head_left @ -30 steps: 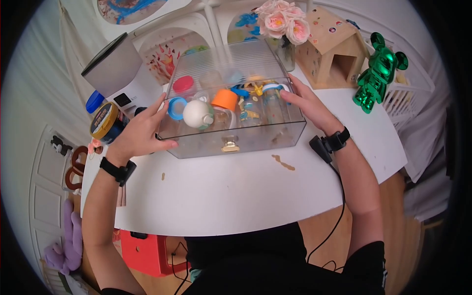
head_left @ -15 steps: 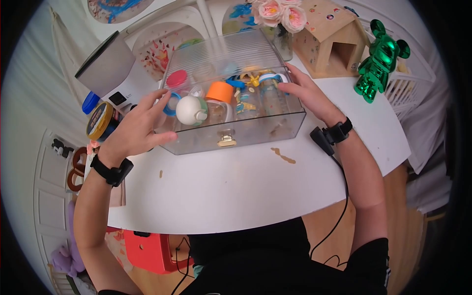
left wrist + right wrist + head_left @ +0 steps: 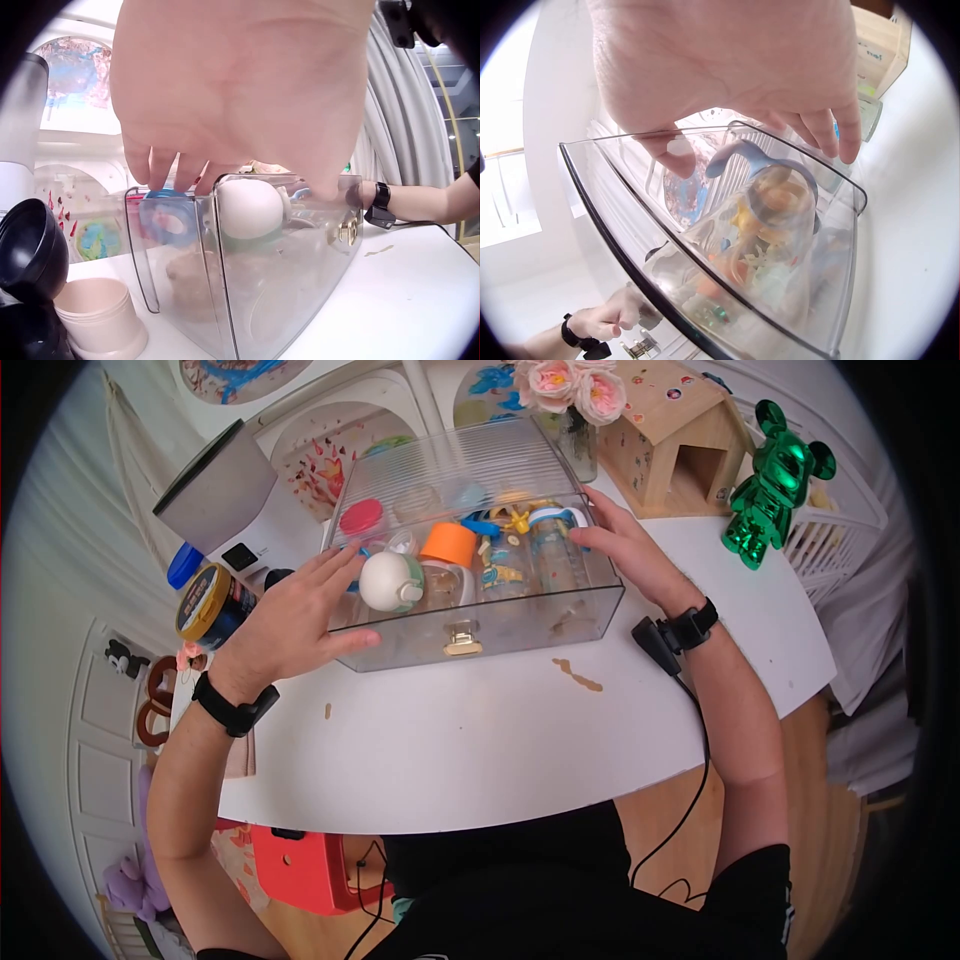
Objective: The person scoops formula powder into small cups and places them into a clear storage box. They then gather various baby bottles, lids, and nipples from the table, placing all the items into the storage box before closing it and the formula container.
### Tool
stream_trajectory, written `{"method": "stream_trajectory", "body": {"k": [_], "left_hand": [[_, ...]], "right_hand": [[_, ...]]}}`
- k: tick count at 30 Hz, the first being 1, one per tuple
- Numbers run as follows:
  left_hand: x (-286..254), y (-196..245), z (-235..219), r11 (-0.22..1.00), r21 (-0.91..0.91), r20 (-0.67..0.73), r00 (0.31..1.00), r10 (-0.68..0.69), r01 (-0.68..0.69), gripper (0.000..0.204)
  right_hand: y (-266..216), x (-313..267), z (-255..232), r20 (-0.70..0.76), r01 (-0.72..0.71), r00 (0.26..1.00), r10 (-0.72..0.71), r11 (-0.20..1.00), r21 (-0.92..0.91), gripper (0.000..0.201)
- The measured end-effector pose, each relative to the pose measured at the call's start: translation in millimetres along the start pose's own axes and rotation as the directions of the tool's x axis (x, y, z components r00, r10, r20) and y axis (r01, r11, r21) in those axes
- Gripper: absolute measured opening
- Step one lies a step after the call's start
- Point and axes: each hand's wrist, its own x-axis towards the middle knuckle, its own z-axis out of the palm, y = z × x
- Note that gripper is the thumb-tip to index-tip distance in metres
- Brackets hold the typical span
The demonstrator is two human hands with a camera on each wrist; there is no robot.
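Note:
A see-through plastic box (image 3: 410, 647) with a gold latch (image 3: 462, 641) on its front stands on the white table (image 3: 440, 750). A ribbed clear panel (image 3: 450, 455) covers its rear part. Inside lie a white round-topped bottle (image 3: 388, 582), an orange cup (image 3: 449, 544), a pink lid (image 3: 362, 516) and clear bottles (image 3: 505, 572). My left hand (image 3: 290, 622) reaches over the left front corner, fingers extended along the left rim and thumb along the front edge. At the right wall my right hand (image 3: 637, 555) grips the box, thumb over the rim and fingers (image 3: 845, 131) outside.
A grey-white appliance (image 3: 215, 480) and a yellow-lidded tub (image 3: 210, 608) stand left of the box. A black bowl-shaped piece (image 3: 36, 251) and beige jar (image 3: 101, 319) sit close by. Behind are flowers (image 3: 575, 390), a wooden house (image 3: 670, 435) and a shiny green bear figure (image 3: 770, 485).
My left hand first drew back from the box's left corner, then moved right over it again. My right hand has stayed at the right wall.

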Motion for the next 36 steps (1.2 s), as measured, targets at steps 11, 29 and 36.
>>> {"method": "stream_trajectory", "body": {"k": [11,29,36], "left_hand": [[7.2,-17.5,14.0,0.997,-0.077,0.124,0.992,0.014,-0.005,0.123],[0.8,-31.6,-23.5,0.902,-0.394,0.137,0.982,-0.130,0.175,0.151],[-4.3,-48.8,6.0,0.793,-0.568,0.214,0.970,-0.117,0.221,0.153]], "right_hand": [[-6.2,-4.4,4.4,-0.024,0.046,0.999,-0.045,0.998,0.040,0.083],[7.1,2.7,-3.9,-0.015,0.019,1.000,-0.018,1.000,0.008,0.089],[16.5,8.9,-13.1,-0.019,0.039,0.999,-0.039,0.999,0.010,0.081]]}}
